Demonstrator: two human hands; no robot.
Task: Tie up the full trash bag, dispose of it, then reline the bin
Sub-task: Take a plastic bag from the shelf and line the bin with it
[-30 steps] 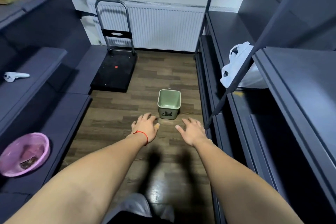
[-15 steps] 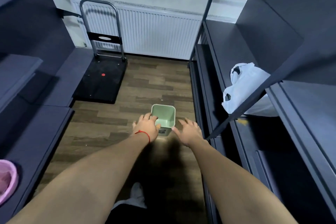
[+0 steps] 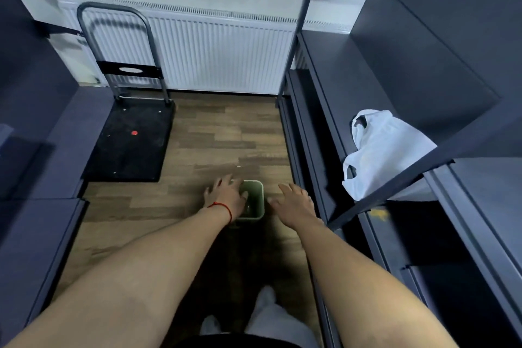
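A small green bin [image 3: 255,200] stands on the wooden floor between two shelf units, with no liner visible in it. My left hand [image 3: 227,196], with a red string at the wrist, reaches over the bin's left rim and covers part of it, fingers spread. My right hand [image 3: 293,203] hovers just right of the bin with fingers relaxed and holds nothing. A white plastic bag [image 3: 384,155] with handle holes lies on the right-hand shelf, apart from both hands.
Dark shelving [image 3: 353,121] lines the right side and more dark shelves [image 3: 36,234] the left. A black platform trolley [image 3: 130,144] with an upright handle stands at the back left, before a white radiator [image 3: 220,56]. My feet [image 3: 265,308] show at the bottom.
I have moved closer to the bin. Both hands went forward and down; the left now overlaps the bin's rim and the right is beside it. The pink bowl has left the view.
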